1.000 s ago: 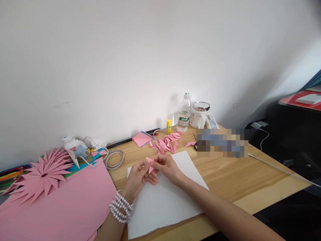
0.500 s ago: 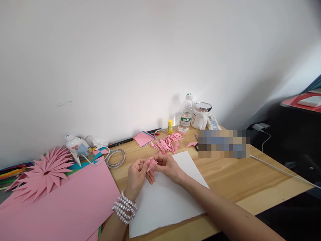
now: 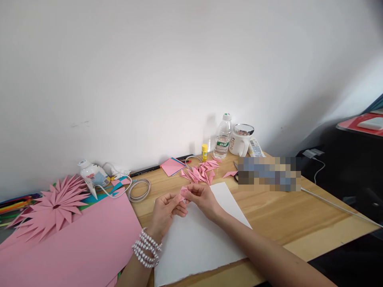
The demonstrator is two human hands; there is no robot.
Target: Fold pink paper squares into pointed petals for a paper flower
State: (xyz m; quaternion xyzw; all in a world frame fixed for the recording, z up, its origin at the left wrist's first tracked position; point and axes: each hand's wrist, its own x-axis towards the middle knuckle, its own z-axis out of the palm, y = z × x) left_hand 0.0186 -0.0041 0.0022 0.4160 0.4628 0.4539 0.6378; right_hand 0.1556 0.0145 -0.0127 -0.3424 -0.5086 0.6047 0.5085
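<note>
While the small folded pink piece is held up over the far end of a white board, its fold lines are mostly hidden by fingers. Left hand: thumb and fingertips pinched on the piece's near side. Right hand: thumb and forefinger pinched on its upper part. Hands close together; whether they touch each other, cannot tell. Bead bracelet on left wrist.

Just beyond the hands: loose heap of folded pink pieces, with a yellow glue stick upright behind it. Farther back, by the wall: water bottle, white mug beside it. To the left: large pink sheet; pink pleated wheel near its far edge. All on a wooden table.
</note>
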